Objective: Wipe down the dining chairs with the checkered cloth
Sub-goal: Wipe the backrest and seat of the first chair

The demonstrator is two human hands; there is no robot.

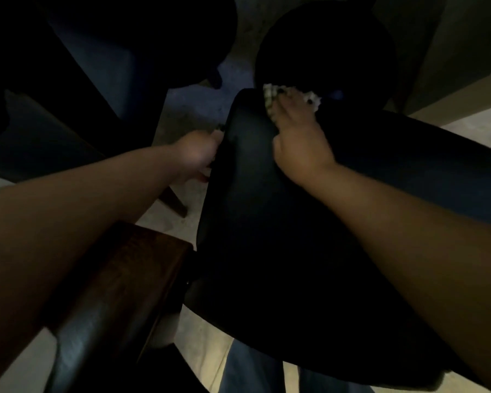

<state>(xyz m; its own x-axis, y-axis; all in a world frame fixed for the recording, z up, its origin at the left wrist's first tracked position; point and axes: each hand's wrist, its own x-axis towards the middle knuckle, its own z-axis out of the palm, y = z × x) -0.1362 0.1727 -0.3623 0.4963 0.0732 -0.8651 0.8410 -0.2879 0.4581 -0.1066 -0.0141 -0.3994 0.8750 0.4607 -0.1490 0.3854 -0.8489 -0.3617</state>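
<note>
The scene is very dim, with most of the upper left of the frame sunk into near black where shapes can barely be told apart. The brightest patches are the pale floor (476, 123) at the right edge and along the bottom, lit weakly and evenly with no glare. The dark chair (267, 222) in the middle shows only a faint sheen along its upper left edge. Both forearms look soft and smeared, the left hand (194, 150) most of all. Straight lines bow outward toward the corners from the wide lens. Fine detail is muddy and grainy throughout.
</note>
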